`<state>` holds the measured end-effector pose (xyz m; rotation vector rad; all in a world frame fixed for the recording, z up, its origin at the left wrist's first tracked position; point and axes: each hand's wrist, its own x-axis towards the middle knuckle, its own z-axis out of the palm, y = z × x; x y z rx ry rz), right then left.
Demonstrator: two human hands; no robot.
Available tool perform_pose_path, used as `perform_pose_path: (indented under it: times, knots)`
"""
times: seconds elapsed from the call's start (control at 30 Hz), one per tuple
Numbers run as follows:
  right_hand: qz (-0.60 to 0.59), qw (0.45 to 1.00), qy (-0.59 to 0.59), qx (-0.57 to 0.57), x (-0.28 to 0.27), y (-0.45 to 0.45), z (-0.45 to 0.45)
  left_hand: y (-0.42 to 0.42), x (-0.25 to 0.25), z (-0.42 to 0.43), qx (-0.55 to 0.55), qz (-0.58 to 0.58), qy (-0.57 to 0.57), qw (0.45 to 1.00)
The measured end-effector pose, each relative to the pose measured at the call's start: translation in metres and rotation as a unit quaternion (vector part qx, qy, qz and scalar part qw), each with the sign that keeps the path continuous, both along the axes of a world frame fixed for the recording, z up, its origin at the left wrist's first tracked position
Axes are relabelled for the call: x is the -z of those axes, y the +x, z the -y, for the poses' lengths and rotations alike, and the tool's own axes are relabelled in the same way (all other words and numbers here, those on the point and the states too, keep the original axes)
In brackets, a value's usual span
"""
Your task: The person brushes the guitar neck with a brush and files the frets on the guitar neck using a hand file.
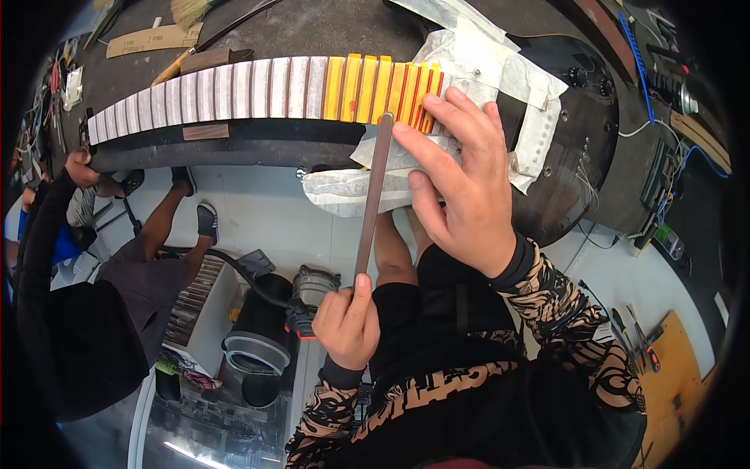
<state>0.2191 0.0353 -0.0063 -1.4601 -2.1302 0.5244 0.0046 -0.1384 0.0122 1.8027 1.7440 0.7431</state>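
Observation:
My left hand (pixel 346 324) is closed around the lower end of a long, narrow file (pixel 373 195), its index finger stretched along it. The file's far tip rests at the near edge of a guitar neck's fretboard (pixel 297 86). Whitish masking tape covers the spaces between the frets on the left, yellow tape those on the right. My right hand (pixel 469 172) is open, fingers spread over the yellow-taped end. Its index fingertip is beside the file tip. Pale masking tape (pixel 539 86) covers part of the dark guitar body (pixel 586 133).
Another person's hand (pixel 80 169) is at the neck's far left end. Wooden blocks (pixel 205 131) lie along the neck. A sandpaper strip (pixel 152 41) and a brush (pixel 190 11) lie behind it. A vacuum cleaner (pixel 312 289) stands below; screwdrivers (pixel 644 344) are at lower right.

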Motion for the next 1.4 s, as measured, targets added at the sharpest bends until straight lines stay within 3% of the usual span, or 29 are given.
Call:
perform_pose_path:
  times: [0.2, 0.4, 0.5, 0.6, 0.87, 1.03, 1.23, 1.4]
  knots:
    - [0.019, 1.0, 0.011, 0.012, -0.002, -0.003, 0.0, 0.031, -0.013, -0.109, 0.004, -0.006, -0.002, 1.0]
    - [0.011, 1.0, 0.005, 0.015, -0.002, -0.003, -0.001, 0.014, -0.004, -0.031, -0.019, 0.01, -0.003, 1.0]
    - [0.014, 1.0, 0.006, 0.015, -0.001, -0.004, -0.001, 0.017, -0.008, -0.042, -0.019, 0.023, -0.014, 0.999]
    - [0.027, 1.0, 0.004, 0.013, -0.003, -0.004, -0.001, 0.029, -0.011, -0.114, -0.002, 0.009, -0.017, 1.0]
    - [0.018, 1.0, -0.021, 0.001, -0.005, -0.002, -0.001, 0.01, -0.004, -0.035, -0.015, 0.059, -0.018, 0.998]
    - [0.028, 0.999, -0.02, 0.005, -0.005, -0.004, 0.0, 0.03, -0.006, -0.118, -0.017, 0.066, -0.024, 0.997]
    - [0.017, 0.999, -0.028, 0.001, -0.005, -0.002, -0.001, 0.003, -0.01, -0.024, -0.007, 0.061, -0.034, 0.998]
    - [0.018, 1.0, -0.025, 0.003, -0.004, -0.003, -0.001, 0.021, -0.012, -0.099, 0.0, 0.042, -0.036, 0.998]
